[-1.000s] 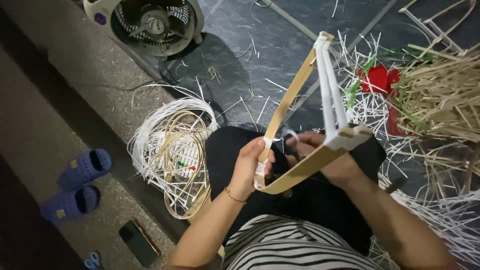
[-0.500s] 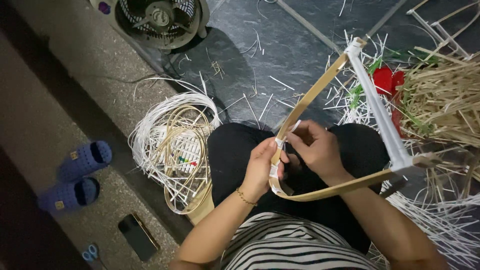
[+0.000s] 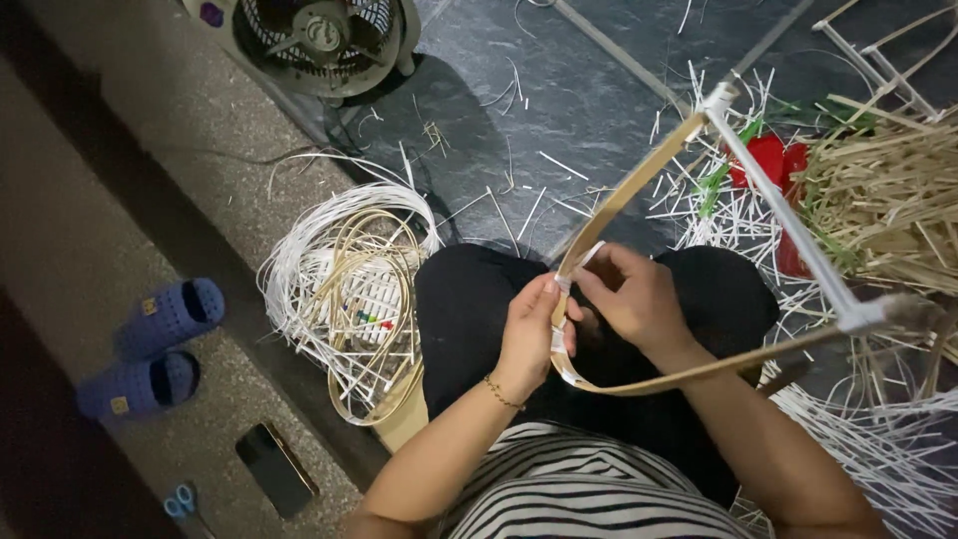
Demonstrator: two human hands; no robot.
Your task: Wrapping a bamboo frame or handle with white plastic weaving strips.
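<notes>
The scene is lit dimly and unevenly — the left edge is lost in deep shadow, the floor (image 3: 559, 110) is given a dull sheen, and slight softness is seen throughout.

Both forearms raised over the lap, left hand (image 3: 529, 334) closed in a pinch with a thin bracelet worn at the wrist, right hand (image 3: 631, 299) curled opposite, fingertips of both brought together, elbows bent, wrists angled inward.
</notes>
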